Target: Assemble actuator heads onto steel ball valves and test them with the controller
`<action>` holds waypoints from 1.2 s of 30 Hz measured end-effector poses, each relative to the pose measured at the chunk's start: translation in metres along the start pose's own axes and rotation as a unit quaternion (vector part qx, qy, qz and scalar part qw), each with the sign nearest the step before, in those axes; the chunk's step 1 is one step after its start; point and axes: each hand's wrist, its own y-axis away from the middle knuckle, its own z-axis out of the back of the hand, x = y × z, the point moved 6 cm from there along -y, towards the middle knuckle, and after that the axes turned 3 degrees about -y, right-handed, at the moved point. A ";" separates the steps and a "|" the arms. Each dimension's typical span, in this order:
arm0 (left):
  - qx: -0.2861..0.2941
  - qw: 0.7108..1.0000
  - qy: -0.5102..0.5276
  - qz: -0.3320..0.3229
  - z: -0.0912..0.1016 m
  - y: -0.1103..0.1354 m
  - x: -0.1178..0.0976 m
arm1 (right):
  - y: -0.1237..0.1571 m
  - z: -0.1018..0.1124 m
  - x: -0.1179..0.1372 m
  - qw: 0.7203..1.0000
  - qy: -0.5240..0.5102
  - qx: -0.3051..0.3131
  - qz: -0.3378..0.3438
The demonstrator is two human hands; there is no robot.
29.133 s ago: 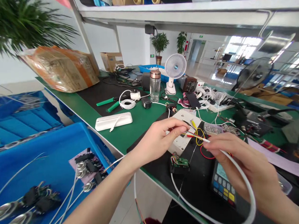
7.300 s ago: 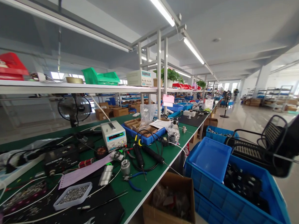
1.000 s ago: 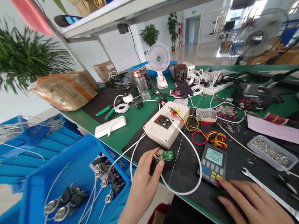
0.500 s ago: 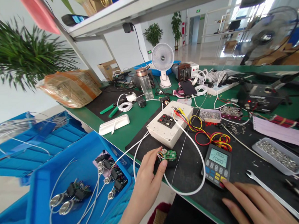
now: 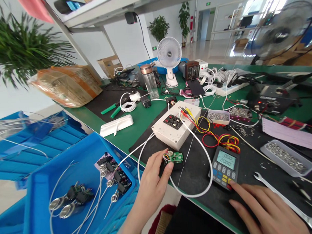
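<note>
Between its thumb and fingers, my left hand [image 5: 154, 176] holds a small green circuit board [image 5: 176, 157] with thin coloured wires, over the mat's front edge. My right hand [image 5: 266, 203] has its fingers spread; the index fingertip touches a lower key of a grey handheld meter [image 5: 224, 166] with a lit screen. Red and yellow test leads [image 5: 220, 141] run from the meter to a beige box [image 5: 177, 124] with black terminals on top. A white cable [image 5: 208, 159] loops from the box, around in front of the board.
Left of the bench, a blue bin [image 5: 95, 143] holds several sensor-like assemblies with wires. A wrench [image 5: 284, 199] and a tray of metal parts [image 5: 307, 161] lie to the right. A soldering station [image 5: 270, 101], glass bottle [image 5: 150, 83] and small fan [image 5: 169, 56] stand farther back.
The view has shifted slightly, so everything sits a little higher and further left. My left hand still holds the circuit board and my right index finger stays at the meter's keys.
</note>
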 end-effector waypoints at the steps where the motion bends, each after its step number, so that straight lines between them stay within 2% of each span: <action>1: 0.002 1.000 0.000 -0.001 0.000 0.000 0.000 | 0.002 -0.001 -0.001 1.000 -0.004 0.004 -0.008; 11: -0.014 1.000 -0.006 -0.017 -0.003 -0.004 0.001 | 0.014 -0.008 -0.005 0.991 -0.026 0.072 -0.111; 36: -0.017 0.999 -0.021 -0.028 -0.006 -0.006 0.008 | 0.009 -0.007 -0.003 0.988 -0.040 0.085 -0.122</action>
